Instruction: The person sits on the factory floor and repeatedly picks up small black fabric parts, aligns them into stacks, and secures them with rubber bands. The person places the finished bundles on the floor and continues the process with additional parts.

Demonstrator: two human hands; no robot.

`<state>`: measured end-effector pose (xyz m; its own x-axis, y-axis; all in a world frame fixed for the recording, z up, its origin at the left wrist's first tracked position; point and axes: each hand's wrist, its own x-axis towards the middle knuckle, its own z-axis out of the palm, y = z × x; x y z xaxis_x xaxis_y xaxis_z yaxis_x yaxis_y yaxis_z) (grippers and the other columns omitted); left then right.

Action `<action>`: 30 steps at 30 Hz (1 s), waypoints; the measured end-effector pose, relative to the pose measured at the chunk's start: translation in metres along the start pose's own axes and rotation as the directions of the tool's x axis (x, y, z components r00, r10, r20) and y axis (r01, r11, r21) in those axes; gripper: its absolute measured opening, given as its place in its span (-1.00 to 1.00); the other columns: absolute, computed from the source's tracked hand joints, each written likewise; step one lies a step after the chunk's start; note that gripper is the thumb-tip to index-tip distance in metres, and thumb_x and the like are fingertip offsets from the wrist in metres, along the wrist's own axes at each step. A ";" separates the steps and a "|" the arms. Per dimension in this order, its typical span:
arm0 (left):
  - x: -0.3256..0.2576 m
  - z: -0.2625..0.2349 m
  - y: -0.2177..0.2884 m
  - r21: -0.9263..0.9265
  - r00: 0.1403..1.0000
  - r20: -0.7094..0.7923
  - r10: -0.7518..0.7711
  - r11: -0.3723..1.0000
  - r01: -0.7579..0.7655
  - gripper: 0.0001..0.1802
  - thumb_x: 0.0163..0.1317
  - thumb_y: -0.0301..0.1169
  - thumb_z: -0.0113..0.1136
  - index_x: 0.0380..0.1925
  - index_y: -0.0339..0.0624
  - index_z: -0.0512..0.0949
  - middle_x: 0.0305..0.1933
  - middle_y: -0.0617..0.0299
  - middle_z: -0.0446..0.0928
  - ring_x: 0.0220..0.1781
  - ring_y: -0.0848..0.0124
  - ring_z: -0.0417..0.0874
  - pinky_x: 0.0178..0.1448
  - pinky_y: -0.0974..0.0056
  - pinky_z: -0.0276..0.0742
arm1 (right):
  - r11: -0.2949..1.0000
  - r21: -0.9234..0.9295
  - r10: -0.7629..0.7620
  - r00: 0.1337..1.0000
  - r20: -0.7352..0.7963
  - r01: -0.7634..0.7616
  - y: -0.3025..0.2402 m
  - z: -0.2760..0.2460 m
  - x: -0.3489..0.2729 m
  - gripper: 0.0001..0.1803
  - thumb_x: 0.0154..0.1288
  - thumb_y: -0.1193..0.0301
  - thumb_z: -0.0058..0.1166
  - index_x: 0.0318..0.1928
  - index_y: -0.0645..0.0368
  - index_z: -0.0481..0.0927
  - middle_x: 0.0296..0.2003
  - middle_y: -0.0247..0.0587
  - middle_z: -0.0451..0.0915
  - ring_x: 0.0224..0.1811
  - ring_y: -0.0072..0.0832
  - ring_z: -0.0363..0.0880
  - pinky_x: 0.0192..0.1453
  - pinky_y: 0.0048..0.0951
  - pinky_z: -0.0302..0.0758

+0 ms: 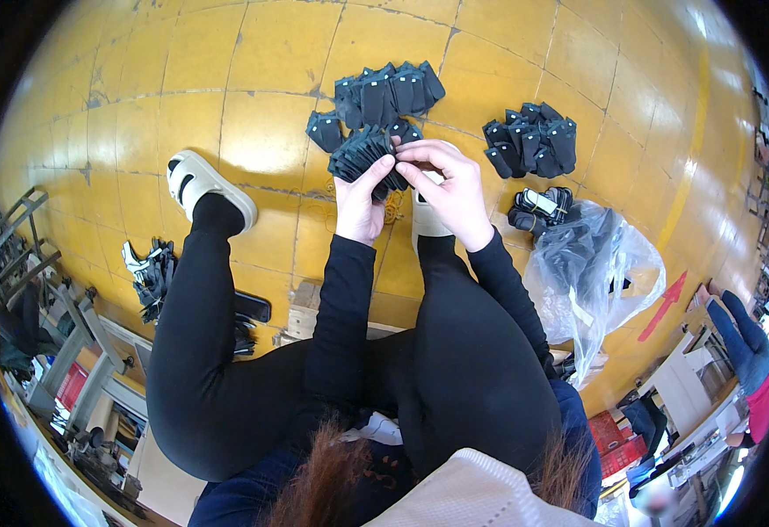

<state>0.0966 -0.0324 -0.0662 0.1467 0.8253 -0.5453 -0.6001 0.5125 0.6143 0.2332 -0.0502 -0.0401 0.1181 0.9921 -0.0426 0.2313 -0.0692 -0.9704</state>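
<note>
My left hand (363, 202) is closed round a fanned stack of black fabric pieces (359, 155), held up above the floor between my knees. From the right, my right hand (446, 180) reaches the stack with thumb and forefinger pinched at its edge. Whatever is between those fingertips is too small to make out. Beyond the hands, bundles of similar black pieces (386, 92) with small pale marks lie on the yellow floor. Another group of black bundles (532, 140) sits farther right.
To the right lie a banded black bundle (540, 207) and a clear plastic bag (594, 277) with dark contents. Left of my leg are black and white pieces (150, 272) and a dark phone-like slab (253, 306). Metal frames (59, 342) stand far left; another person (745, 342) is far right.
</note>
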 end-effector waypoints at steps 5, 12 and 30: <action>-0.001 0.000 0.000 0.028 0.999 0.014 0.045 0.999 -0.045 -0.65 0.12 -0.57 0.30 -0.05 -0.30 0.54 -0.09 0.11 0.63 -0.06 0.40 0.64 0.02 0.30 0.58 | 0.993 0.073 0.090 0.996 0.019 -0.091 0.000 0.002 0.002 -0.89 0.17 0.55 0.22 -0.28 0.31 0.64 -0.24 -0.20 0.66 -0.19 -0.47 0.64 -0.11 -0.51 0.55; 0.000 -0.004 0.003 0.049 0.997 0.034 0.074 0.996 -0.076 -0.65 0.10 -0.60 0.30 -0.07 -0.30 0.55 -0.09 0.08 0.64 -0.09 0.38 0.66 0.04 0.29 0.57 | 0.999 -0.032 0.016 0.998 0.056 -0.015 -0.008 -0.001 0.001 -0.91 0.16 0.59 0.19 -0.29 0.31 0.63 -0.26 -0.21 0.65 -0.21 -0.48 0.63 -0.15 -0.52 0.57; -0.002 -0.010 0.006 -0.117 0.996 -0.060 -0.060 0.992 0.053 -0.57 0.10 -0.63 0.23 0.02 -0.27 0.46 -0.05 0.12 0.60 -0.10 0.36 0.65 0.01 0.27 0.58 | 0.836 0.449 0.392 0.916 -0.088 -0.315 -0.002 0.012 -0.001 -0.88 0.25 0.59 0.11 -0.20 0.31 0.58 -0.24 -0.25 0.65 -0.34 -0.59 0.63 -0.17 -0.61 0.55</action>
<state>0.0848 -0.0333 -0.0671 0.1346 0.7774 -0.6145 -0.6792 0.5239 0.5140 0.2208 -0.0493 -0.0409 0.2840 0.8720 -0.3986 -0.2776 -0.3232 -0.9047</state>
